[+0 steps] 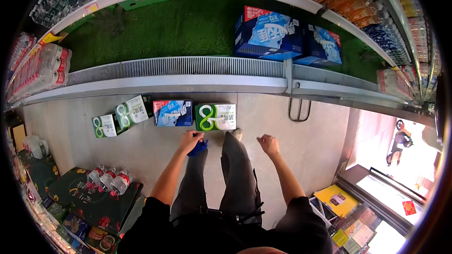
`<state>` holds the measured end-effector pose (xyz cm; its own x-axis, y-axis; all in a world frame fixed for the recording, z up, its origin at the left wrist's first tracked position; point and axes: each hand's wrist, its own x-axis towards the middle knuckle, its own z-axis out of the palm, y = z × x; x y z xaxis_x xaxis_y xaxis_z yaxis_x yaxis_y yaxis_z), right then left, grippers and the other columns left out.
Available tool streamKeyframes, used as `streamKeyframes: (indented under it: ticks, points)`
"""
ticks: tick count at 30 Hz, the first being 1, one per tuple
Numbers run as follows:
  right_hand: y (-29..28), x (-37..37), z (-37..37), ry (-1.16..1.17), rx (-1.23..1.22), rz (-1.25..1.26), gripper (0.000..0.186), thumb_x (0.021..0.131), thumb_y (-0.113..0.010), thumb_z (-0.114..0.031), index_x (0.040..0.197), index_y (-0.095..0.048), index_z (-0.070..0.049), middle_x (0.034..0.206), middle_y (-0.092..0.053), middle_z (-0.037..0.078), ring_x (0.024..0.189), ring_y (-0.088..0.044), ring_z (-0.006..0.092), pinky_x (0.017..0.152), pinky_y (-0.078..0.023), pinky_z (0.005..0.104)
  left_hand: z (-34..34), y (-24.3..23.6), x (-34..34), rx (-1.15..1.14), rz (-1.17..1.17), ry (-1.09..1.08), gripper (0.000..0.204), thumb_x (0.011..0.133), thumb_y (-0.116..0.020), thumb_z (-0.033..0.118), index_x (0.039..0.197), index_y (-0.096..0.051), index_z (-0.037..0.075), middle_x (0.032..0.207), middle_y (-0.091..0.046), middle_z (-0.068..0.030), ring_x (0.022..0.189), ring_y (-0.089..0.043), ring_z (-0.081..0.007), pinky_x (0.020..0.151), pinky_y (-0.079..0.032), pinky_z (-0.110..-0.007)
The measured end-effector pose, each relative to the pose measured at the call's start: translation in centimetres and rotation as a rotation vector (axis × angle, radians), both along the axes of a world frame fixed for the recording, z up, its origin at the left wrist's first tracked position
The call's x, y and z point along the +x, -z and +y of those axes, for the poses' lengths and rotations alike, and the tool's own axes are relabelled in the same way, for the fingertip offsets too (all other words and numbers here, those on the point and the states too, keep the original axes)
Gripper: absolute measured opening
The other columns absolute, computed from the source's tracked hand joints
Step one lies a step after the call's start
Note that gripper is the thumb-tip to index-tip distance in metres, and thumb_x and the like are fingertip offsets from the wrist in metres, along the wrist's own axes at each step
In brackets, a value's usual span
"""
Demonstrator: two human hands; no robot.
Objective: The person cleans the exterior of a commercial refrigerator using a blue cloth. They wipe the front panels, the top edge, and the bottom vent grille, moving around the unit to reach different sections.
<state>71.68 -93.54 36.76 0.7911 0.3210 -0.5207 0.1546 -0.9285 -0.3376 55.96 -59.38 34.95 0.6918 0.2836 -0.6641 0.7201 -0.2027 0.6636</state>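
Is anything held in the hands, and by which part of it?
The left hand seems to hold a blue cloth, exact part unclear; the right hand looks empty.

I watch through one head-worn fisheye, facing steeply down at the floor (320, 146), the wearer's torso (219, 233) nearest at six o'clock, the shelf (165, 30) farther at twelve.

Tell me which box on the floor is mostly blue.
The blue box, third from the left; the other three boxes are green and white.
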Motion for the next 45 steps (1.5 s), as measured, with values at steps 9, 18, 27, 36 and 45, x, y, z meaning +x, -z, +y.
streamKeyframes:
  ticks: [9,18,27,36,45]
  points:
    - [-6.3,30.6,15.8,-0.131,0.454,-0.63,0.049,0.079,-0.071,-0.032,0.115,-0.056,-0.002,0.113,-0.058,0.018,0.104,-0.054,0.0362,0.088,-0.046,0.042,-0.4,-4.4,21.0,-0.042,-0.282,-0.155,0.076,0.079,-0.064,0.054,0.125,-0.05,-0.005,0.065,-0.067,-0.0055,0.067,-0.066,-0.016,0.064,-0.049,-0.029]
    - [-6.9,40.1,22.0,-0.52,0.088,-0.288,0.047,0.075,-0.067,-0.051,0.079,-0.07,-0.004,0.082,-0.067,0.02,0.081,-0.065,0.0352,0.073,-0.052,0.0426,-1.8,1.8,38.3,-0.111,-0.382,-0.492,0.105,0.078,-0.055,0.069,0.14,-0.024,-0.01,0.118,-0.055,-0.0331,0.109,-0.058,-0.0422,0.088,-0.048,-0.041]
    - [-8.8,34.6,18.1,-0.46,0.184,-0.214,0.045,0.076,-0.069,-0.039,0.059,-0.06,0.001,0.062,-0.059,0.021,0.062,-0.06,0.0373,0.059,-0.046,0.0449,-5.7,-4.5,33.0,-0.657,-0.547,-0.845,0.073,0.091,-0.063,0.024,0.146,-0.022,-0.001,0.136,-0.046,-0.015,0.12,-0.047,-0.0194,0.103,-0.035,-0.029]
    - [-20.1,22.6,17.1,-0.527,0.221,-0.164,0.043,0.078,-0.069,-0.037,0.059,-0.059,0.001,0.06,-0.058,0.021,0.06,-0.06,0.037,0.058,-0.046,0.0441,-8.1,-12.1,19.5,-0.432,-0.676,-0.753,0.069,0.093,-0.059,0.027,0.143,-0.024,-0.005,0.132,-0.049,-0.0181,0.119,-0.047,-0.0177,0.101,-0.035,-0.028]
    - [-20.4,3.1,8.3,-0.333,0.182,0.04,0.041,0.077,-0.071,-0.037,0.063,-0.061,0.001,0.06,-0.06,0.019,0.059,-0.061,0.0361,0.054,-0.048,0.0415,-13.0,-15.9,-0.6,-0.364,-0.429,-0.512,0.069,0.093,-0.058,0.032,0.143,-0.025,-0.004,0.13,-0.051,-0.0205,0.117,-0.05,-0.0202,0.098,-0.037,-0.029]
